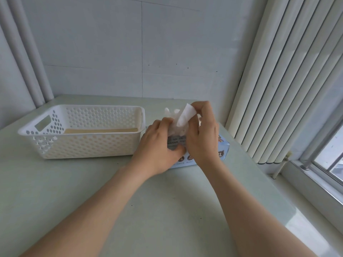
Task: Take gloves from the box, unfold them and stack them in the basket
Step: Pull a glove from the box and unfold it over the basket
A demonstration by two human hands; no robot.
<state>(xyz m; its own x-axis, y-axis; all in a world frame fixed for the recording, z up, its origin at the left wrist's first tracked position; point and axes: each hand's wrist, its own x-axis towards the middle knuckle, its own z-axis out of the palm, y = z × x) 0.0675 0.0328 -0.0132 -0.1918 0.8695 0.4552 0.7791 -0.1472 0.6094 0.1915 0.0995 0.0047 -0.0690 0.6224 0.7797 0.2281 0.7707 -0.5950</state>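
Pale green counter: light-blue cardboard glove box just beside white perforated plastic basket. Grip: left hand and right hand both pinch one crumpled translucent plastic glove (above the box).

Count, single head view.
- We record one white perforated plastic basket, centre left of frame.
- One light-blue printed cardboard box, centre right, mostly covered.
- Two bare hands at centre: left hand and right hand.
- One white folded flat piece.
- One crumpled bunch of translucent plastic gloves; we cannot tell how many gloves it holds.
- One pale-green tabletop.
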